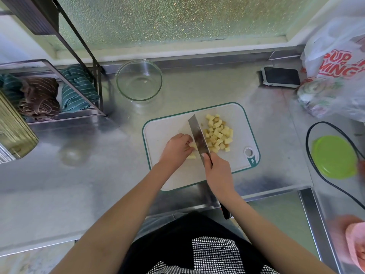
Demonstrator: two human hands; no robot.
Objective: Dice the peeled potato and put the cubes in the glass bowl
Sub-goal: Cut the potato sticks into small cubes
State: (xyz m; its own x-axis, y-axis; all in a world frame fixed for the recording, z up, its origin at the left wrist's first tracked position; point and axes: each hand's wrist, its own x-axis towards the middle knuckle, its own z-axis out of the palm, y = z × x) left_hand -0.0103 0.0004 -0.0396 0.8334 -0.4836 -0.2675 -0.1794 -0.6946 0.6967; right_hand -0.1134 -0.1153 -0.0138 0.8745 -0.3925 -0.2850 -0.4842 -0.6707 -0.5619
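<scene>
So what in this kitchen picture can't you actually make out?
- Uncut potato, head view: mostly hidden under the left hand and behind the knife blade; how much is left is unclear.
- Knife handle: covered by the right hand.
- Plastic bag: print cut off by the right edge.
- Pink object: blurred and cut off at the right edge.
- Glass bowl: one small speck inside, too small to identify.

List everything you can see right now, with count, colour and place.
glass bowl: one, clear, behind the board, no cubes inside
cutting board: one, white, teal rim, centre counter
potato cubes: a pile, yellow, right of the blade
potato piece: uncut remainder, yellow, under the left hand
knife: one, steel blade, on the board
phone: one, dark, back right
lid: one, green, right
plastic bag: one, white, back right
cloths: several, teal and brown, left rack
left hand: holds the potato piece
right hand: grips the knife
</scene>
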